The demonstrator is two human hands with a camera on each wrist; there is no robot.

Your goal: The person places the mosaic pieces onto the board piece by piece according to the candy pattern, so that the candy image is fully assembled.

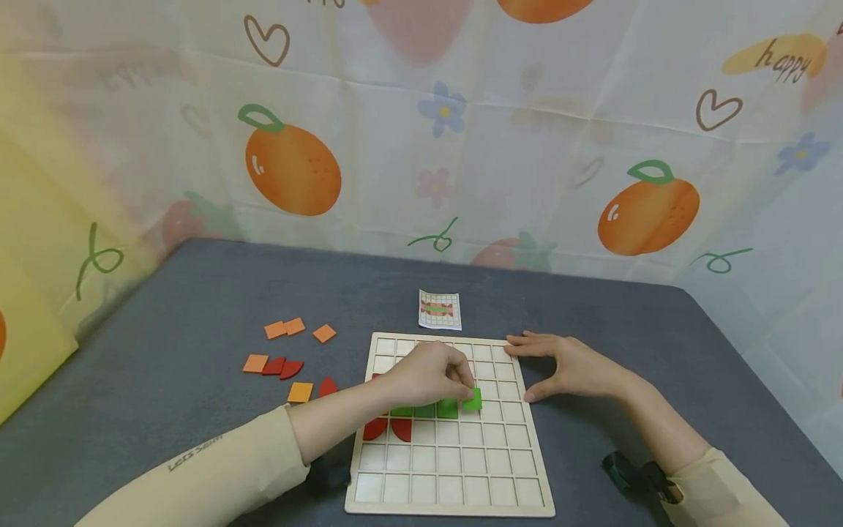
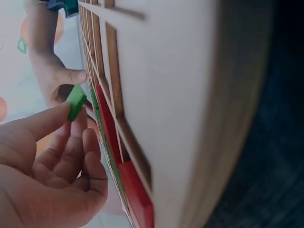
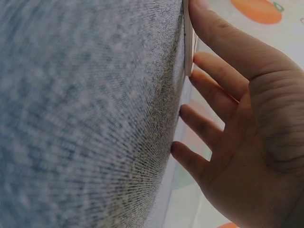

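Note:
A pale gridded board (image 1: 474,490) lies on the dark tabletop. Over its middle, my left hand (image 1: 428,372) pinches a green square tile (image 1: 473,400) between thumb and fingers; the left wrist view shows that tile (image 2: 76,100) held tilted at the fingertips. Just left of it, several green tiles (image 1: 447,409) form a row in the grid. Below that row sit red curved-edge pieces (image 1: 401,430), while my left arm partly hides others. With fingers spread, my right hand (image 1: 576,366) rests at the board's right edge, thumb and fingertips against the rim (image 3: 188,52).
Left of the board lie several orange square tiles (image 1: 255,364), a yellow-orange tile (image 1: 300,393) and loose red pieces (image 1: 292,369). A small printed pattern card (image 1: 440,310) lies beyond the far edge. Behind the table hangs a fruit-patterned cloth (image 1: 395,146).

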